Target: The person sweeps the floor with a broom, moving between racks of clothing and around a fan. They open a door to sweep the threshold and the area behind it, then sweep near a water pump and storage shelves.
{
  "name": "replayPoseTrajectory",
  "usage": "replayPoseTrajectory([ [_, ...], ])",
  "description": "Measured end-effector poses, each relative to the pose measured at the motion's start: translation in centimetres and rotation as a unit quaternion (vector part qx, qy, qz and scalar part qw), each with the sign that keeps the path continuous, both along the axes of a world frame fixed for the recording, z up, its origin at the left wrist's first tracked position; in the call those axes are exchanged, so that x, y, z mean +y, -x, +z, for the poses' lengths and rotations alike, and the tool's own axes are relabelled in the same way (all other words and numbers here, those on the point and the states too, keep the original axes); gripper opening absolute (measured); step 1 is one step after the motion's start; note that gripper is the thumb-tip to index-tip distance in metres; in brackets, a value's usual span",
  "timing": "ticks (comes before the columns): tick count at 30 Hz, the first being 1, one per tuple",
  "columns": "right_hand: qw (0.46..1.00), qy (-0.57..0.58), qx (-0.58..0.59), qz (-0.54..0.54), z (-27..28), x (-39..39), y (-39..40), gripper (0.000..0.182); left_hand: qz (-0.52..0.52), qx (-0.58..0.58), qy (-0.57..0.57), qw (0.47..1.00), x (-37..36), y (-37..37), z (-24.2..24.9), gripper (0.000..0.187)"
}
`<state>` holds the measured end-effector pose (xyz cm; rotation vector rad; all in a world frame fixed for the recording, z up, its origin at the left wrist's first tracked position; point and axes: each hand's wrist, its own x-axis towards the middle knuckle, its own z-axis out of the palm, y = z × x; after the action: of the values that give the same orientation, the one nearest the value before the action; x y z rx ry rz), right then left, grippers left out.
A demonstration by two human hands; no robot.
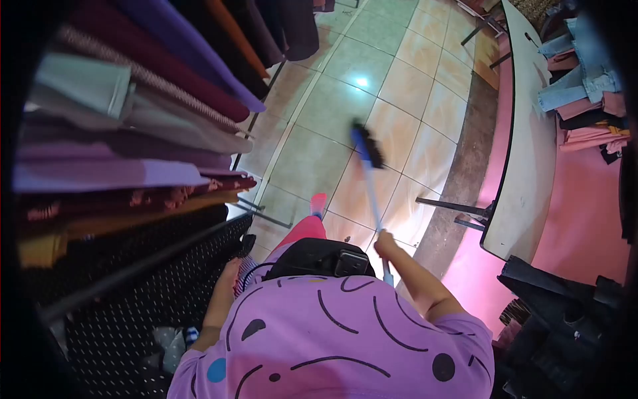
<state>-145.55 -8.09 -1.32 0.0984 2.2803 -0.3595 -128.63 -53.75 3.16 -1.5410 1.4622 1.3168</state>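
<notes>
My right hand (383,242) is wrapped round the pale handle of a broom (374,199). The broom's blue head with dark bristles reaches out over the tiled floor (312,126) ahead of me, slightly blurred. The lower end of the handle shows beside my waist. My left hand (230,274) hangs low at my side, close to a striped cloth (244,269) and a black dotted garment (153,299). Its fingers are mostly hidden, so I cannot see whether it holds anything.
Clothes on a rack (166,113) line the left side, with metal rack legs (266,214) on the floor. A white table (525,133) stands at right, its metal legs (452,206) jutting out. Folded clothes (585,100) and dark jeans (565,306) lie further right.
</notes>
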Motion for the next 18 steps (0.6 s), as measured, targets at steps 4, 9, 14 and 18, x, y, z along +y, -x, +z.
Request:
replayPoseTrajectory([
  [4, 0.939, 0.323, -0.117, -0.019, 5.6, -6.2, 5.1, 0.034, -0.305, 0.140, -0.043, 0.941, -0.1, 6.1, -0.2, 0.039],
  [9, 0.913, 0.397, -0.086, -0.035, 7.9, -8.3, 10.0, 0.035, -0.385, 0.182, 0.122, 0.896, -0.8, 17.6, 1.3, 0.034],
  [14, 0.902, 0.242, 0.024, -0.356, 10.5, 1.5, 14.2, 0.028, -0.137, 0.229, 0.031, 0.963, -0.1, 24.3, 0.5, 0.031],
  [18, 0.946, -0.094, 0.165, -0.262, 4.9, 11.2, 19.0, 0.031, -0.287, 0.157, -0.014, 0.945, -1.5, 24.9, -4.8, 0.030],
])
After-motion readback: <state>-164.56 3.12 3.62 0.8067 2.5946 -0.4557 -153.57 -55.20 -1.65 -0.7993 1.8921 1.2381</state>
